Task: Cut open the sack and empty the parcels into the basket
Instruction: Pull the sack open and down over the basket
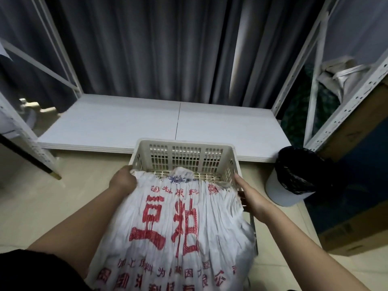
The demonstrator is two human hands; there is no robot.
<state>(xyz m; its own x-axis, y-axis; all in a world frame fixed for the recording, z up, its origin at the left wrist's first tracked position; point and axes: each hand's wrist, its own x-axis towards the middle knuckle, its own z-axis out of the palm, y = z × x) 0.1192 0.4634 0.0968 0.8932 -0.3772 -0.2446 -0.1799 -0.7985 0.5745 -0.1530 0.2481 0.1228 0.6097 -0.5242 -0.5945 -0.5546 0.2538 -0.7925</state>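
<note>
Left hand and right hand, apart, grip the sack at either side, its mouth tipped into the basket for emptying

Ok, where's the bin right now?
In the head view the bin stands on the floor at the right, just right of the basket and beside the right hand.

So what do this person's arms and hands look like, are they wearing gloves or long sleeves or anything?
No gloves: both the left hand and the right hand are bare, and both forearms are uncovered up to the frame's edge. No watch, ring or wristband shows. The only clothing in view is a bit of black fabric at the lower left corner, probably a short-sleeved top.
</note>
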